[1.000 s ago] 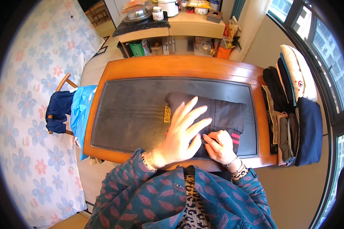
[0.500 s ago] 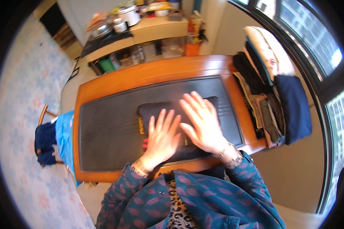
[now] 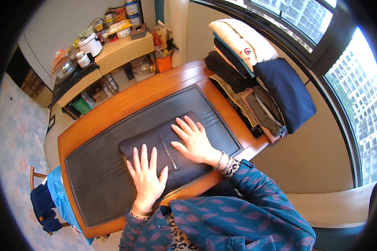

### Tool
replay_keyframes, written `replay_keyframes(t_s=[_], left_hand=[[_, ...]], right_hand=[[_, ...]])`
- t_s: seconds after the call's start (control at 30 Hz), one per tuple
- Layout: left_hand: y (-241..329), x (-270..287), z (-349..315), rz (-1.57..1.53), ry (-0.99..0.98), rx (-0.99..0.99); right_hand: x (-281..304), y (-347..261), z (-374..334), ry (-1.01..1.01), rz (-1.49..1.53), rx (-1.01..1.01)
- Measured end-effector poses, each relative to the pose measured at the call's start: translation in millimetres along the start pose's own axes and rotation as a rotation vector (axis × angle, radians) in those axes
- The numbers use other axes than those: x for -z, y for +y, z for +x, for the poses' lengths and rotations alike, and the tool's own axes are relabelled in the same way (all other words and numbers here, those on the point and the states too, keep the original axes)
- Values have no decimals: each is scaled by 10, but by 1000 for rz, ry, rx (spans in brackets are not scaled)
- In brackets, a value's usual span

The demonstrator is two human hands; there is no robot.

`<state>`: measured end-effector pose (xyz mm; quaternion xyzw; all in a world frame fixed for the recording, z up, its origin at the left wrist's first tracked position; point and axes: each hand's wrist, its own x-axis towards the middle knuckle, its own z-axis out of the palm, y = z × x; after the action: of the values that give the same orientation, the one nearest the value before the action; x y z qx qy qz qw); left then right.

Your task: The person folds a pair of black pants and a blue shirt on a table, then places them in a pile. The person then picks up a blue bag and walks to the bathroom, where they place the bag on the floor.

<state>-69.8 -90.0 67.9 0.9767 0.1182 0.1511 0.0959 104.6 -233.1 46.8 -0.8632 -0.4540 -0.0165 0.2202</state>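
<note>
A dark folded garment [image 3: 163,140] with a light zipper lies as a flat rectangle on the black inset top of a wooden table [image 3: 171,85]. My left hand [image 3: 147,178] rests on its near left part, fingers stretched and spread. On the right part of the bundle my right hand [image 3: 195,142] lies flat, its fingers apart too. The zipper runs between the two hands. Nothing is held in either hand. A bit of yellow shows at the garment's left edge beside my left fingers.
Folded clothes [image 3: 247,98] are stacked at the table's right end by the window, with a navy folded piece [image 3: 285,98] on the pile. Blue and navy cloth hangs over a chair [image 3: 56,196] at left. Behind stands a sideboard [image 3: 125,52] with a white cooker [image 3: 90,44].
My hands were raised and blurred over the garment; now they lie flat on it. A zipper shows plainly, while the yellow lettering is mostly out of sight. The view has turned right.
</note>
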Motion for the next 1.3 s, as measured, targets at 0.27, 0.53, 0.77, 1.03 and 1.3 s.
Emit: replay_keyframes(t_s=[0.27, 0.53, 0.77, 1.03, 1.3], left_hand=[[-47, -30, -82, -33, 50, 46], [-114, -107, -101, -124, 152, 41], [-182, -158, -222, -212, 246, 70], [-266, -261, -460, -478, 333, 203], [-394, -264, -556, -671, 382, 234]], right_hand=[[-54, 250, -147, 98, 285, -83], [-112, 264, -181, 130, 466, -153], [-147, 231, -356, 276, 712, -425], [112, 102, -493, 54, 1192, -712], [337, -11, -623, -280, 1493, -468]])
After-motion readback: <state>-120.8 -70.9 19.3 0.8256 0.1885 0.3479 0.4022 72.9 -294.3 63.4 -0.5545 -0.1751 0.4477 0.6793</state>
